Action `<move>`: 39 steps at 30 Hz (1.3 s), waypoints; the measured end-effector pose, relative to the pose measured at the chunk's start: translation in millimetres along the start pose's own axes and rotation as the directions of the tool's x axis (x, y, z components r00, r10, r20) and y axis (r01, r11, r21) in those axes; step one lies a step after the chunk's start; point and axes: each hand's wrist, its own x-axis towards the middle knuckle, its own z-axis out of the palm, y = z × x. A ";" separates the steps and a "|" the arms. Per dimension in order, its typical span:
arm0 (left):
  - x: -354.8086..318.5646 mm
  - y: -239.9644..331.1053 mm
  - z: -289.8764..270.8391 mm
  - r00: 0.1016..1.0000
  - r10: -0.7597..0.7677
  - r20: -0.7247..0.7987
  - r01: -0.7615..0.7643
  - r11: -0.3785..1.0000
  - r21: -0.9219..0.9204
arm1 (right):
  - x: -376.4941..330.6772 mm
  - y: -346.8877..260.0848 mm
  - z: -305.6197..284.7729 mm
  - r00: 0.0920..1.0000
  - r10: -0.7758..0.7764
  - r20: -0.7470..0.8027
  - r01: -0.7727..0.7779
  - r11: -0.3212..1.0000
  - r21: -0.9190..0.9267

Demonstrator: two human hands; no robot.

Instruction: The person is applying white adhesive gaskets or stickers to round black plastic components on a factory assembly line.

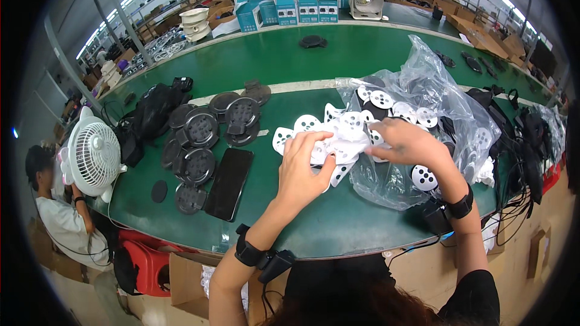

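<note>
White perforated pads [307, 124], rounded with several holes, lie in a loose pile on the green table in front of me. My left hand [302, 169] rests on the pile's near left side, thumb and index finger spread apart over the white pieces. From the right, my right hand [405, 142] reaches into the pile with curled, slightly blurred fingers. A white pad lies near its fingertips; whether they grip it is unclear. Crumpled white material [350, 136] lies between the hands. A clear plastic bag [386, 184] with more white perforated discs [424, 177] spreads under and behind my right hand.
Black round parts [196, 166] lie stacked left, beside a black phone [229, 184]. A white fan [93, 154] stands at the left edge, near a seated person [69, 223]. Black cables [522, 163] bunch at right. Teal boxes [308, 8] line the back.
</note>
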 end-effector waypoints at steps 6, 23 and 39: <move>-2.1 -5.0 1.8 0.989 -0.043 0.139 -0.001 0.954 0.299 | 7.8 8.2 53.1 1.000 0.025 -0.010 -0.026 0.973 -0.229; 1.8 -5.4 -13.2 0.955 -0.023 0.297 -0.063 0.959 0.276 | 6.0 39.7 5.4 0.990 -0.144 0.005 0.144 0.985 -0.097; 0.2 -32.5 -2.2 0.921 -0.069 0.382 -0.085 0.925 0.371 | 29.8 48.0 6.9 0.979 -0.179 0.103 0.179 0.984 0.003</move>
